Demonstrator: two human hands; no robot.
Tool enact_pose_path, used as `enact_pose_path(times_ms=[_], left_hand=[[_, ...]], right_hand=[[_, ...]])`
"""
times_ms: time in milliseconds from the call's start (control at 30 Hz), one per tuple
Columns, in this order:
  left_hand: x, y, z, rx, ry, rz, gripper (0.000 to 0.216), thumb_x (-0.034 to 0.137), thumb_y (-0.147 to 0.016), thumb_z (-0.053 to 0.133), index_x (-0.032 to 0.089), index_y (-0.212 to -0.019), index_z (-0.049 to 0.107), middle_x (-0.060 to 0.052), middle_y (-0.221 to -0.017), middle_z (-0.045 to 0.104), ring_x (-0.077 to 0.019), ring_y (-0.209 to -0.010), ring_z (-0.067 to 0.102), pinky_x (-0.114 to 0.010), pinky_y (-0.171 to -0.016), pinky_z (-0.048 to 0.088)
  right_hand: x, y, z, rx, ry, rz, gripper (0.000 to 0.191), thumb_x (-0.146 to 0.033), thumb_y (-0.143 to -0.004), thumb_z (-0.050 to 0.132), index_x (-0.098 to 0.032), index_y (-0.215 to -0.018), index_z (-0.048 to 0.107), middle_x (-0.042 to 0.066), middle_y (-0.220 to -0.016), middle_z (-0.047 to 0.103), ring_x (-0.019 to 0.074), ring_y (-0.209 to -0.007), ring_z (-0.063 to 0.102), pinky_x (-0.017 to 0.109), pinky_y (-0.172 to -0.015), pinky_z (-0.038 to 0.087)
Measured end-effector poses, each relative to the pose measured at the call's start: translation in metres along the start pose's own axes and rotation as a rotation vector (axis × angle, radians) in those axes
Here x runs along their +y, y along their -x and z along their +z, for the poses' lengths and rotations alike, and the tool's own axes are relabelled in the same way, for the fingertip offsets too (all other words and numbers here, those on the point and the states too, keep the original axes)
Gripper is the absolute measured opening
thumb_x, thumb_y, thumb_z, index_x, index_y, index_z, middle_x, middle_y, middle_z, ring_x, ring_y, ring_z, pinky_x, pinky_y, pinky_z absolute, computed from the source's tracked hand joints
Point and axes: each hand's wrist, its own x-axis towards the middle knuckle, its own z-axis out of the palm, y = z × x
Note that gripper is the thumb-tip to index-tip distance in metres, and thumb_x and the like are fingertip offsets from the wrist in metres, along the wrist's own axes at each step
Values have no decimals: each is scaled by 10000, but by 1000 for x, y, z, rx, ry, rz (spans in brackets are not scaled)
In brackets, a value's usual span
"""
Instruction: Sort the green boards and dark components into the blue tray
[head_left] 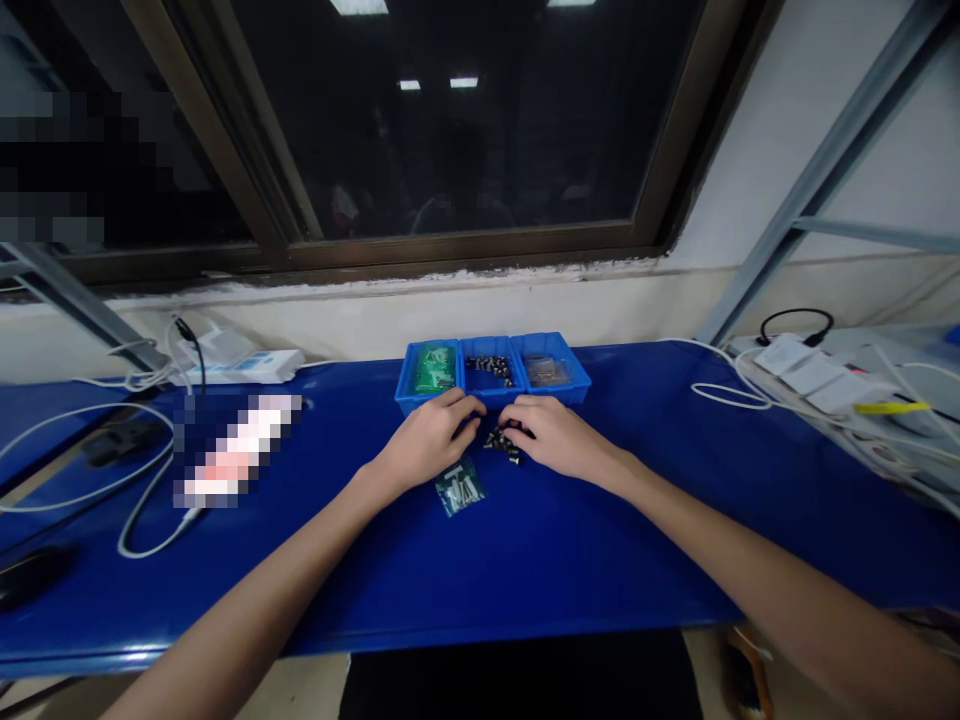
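Left hand (427, 440) and right hand (559, 438) curl over jumbled screws (501, 445) pointing every way! Fingers (466, 404) bent, grip can't be told.

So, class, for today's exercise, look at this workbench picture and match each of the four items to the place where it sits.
Items:
1. Green packet
2. Dark screws
3. Clear packet
4. Small bag of metal bolts

Places:
A. On the blue tabletop
B. Right compartment of the blue tray
C. Left compartment of the tray
D. Middle compartment of the tray

Pairs: 1-C, 2-D, 3-B, 4-A
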Motion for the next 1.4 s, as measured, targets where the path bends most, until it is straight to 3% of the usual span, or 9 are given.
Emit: enact_pose_path(times_ms=[300, 567, 1000, 1233, 1400], left_hand=[[-3, -2, 15, 35, 17, -34, 241, 223, -964, 416, 184, -1080, 623, -84, -1010, 618, -173, -809, 623, -344, -768, 529], [-2, -1, 14, 7, -14, -45, 232, 219, -973, 397, 199, -1086, 598, -65, -1008, 605, -178, -849, 627, -339, -792, 522], [1, 0, 12, -16, -68, -20, 231, 234, -992, 369, 210, -1092, 576, -61, -991, 591, -180, -827, 630, -313, -745, 507], [1, 1, 11, -18, -90, -32, 223, 228, -989, 374, 207, -1092, 571, -53, -989, 590, -181, -829, 634, -314, -739, 515], [3, 1, 11, 4, -89, -3, 225, 219, -989, 376, 196, -1095, 573, -55, -987, 592, -172, -829, 631, -318, -749, 530]], right_hand=[[-1, -1, 3, 18, -13, 6, 137, -128, -869, 577, -203, -928, 676, 49, -903, 661, 173, -809, 589, 288, -703, 406], [2, -4, 12, 29, -34, 15, 105, -126, -870, 558, -191, -866, 639, 24, -818, 635, 138, -710, 547, 272, -644, 361], [2, -5, 16, 86, -111, 38, 104, -89, -789, 585, -184, -807, 621, 1, -756, 641, 120, -661, 561, 240, -631, 406], [-1, -6, 15, 173, -162, 27, 117, -74, -751, 607, -181, -785, 641, -9, -697, 639, 120, -634, 576, 236, -615, 417], [-7, -8, 10, 298, -344, 52, 151, -65, -731, 606, -169, -813, 678, -6, -680, 639, 119, -613, 577, 240, -615, 460]])
